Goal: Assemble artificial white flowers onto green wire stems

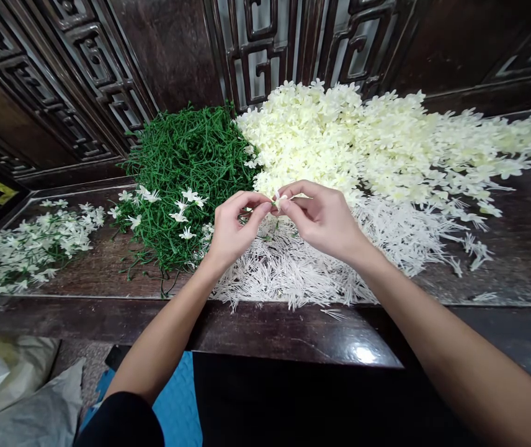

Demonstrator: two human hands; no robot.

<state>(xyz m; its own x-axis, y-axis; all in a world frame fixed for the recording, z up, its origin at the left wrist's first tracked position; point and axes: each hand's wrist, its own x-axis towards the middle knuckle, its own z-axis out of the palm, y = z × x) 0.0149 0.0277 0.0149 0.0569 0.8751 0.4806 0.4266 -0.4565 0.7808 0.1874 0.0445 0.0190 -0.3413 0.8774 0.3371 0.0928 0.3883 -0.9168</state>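
Both hands meet above a heap of white artificial stamens. My left hand pinches a green plastic stem between thumb and index finger. Against it, the thumb and fingers of my right hand are closed on a small white artificial flower. The flower and the stem's tip touch, mostly covered by my fingertips. Left of my hands lies a tangled pile of green stems, with several assembled white flowers on it. Behind my hands spreads a large mound of cream-white petals.
A dark wooden bench carries the piles, with its carved back behind them. At the far left lies a cluster of white flowers on green stems. Pale sacks and a blue mat are on the floor.
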